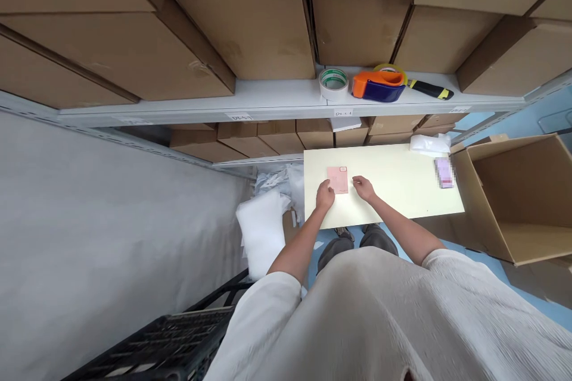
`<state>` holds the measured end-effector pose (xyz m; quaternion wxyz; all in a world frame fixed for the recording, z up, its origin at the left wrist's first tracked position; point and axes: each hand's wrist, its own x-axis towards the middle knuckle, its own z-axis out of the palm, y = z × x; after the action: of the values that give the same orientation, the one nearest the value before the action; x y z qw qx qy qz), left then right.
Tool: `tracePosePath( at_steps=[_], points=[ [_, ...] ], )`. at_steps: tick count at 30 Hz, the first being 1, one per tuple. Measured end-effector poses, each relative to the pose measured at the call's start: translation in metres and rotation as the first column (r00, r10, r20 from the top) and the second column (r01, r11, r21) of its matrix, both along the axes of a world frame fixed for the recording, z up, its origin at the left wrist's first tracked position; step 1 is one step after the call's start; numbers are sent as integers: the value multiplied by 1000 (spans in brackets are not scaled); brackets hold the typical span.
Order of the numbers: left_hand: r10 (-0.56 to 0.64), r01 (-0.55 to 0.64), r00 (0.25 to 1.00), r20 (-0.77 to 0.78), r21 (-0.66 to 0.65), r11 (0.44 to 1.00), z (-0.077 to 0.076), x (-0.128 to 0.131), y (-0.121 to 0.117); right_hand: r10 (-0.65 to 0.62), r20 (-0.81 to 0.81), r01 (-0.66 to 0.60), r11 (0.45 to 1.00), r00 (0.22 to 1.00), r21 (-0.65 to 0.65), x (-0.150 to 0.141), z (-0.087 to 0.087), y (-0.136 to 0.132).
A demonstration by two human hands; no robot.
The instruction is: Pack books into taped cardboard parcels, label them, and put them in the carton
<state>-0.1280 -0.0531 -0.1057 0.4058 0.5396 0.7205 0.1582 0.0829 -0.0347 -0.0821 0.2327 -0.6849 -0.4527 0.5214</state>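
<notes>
A flat, square pink packet (pixel 338 181) with a small printed label in its upper corner lies on the pale yellow tabletop (pixel 393 190). My left hand (pixel 325 195) is at its lower left edge, thumb and fingers closed on that corner. Just off the packet's right side, my right hand (pixel 364 189) hovers with its fingers curled together; whether anything small is between them is hidden. Toward the table's right end sits a purple pack (pixel 444 172), partly blurred. Behind it rests a white plastic-wrapped bundle (pixel 430 143).
Above the table, a grey shelf (pixel 277 95) bears cardboard boxes (pixel 250 30), a tape roll (pixel 333 84), an orange-and-blue tape dispenser (pixel 379 87) and a utility knife (pixel 431 90). An open carton (pixel 487 202) stands right. White foam sheeting (pixel 261 232) and a black crate (pixel 179 333) are left.
</notes>
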Motion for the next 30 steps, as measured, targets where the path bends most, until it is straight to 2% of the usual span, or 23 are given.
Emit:
tracePosePath(
  at_steps=[6, 11, 15, 25, 30],
  points=[
    [-150, 150, 989, -4, -33, 988, -7, 2, -11, 32, -67, -39, 993, 997, -113, -17, -22, -6],
    [-184, 186, 982, 43, -53, 981, -7, 3, -15, 12, -108, -26, 991, 994, -131, -22, -30, -7],
    [-201, 205, 976, 86, -47, 978, -7, 11, -13, -73, -96, 55, 982, 993, -180, -11, -23, -5],
    [-269, 279, 952, 148, -54, 959, -9, 33, -4, -194, -75, 172, 956, 978, -237, 19, 2, -5],
    [-232, 261, 933, 275, -73, 963, -2, 47, 2, -249, -100, 224, 952, 963, -210, 22, 11, 1]
  ],
)
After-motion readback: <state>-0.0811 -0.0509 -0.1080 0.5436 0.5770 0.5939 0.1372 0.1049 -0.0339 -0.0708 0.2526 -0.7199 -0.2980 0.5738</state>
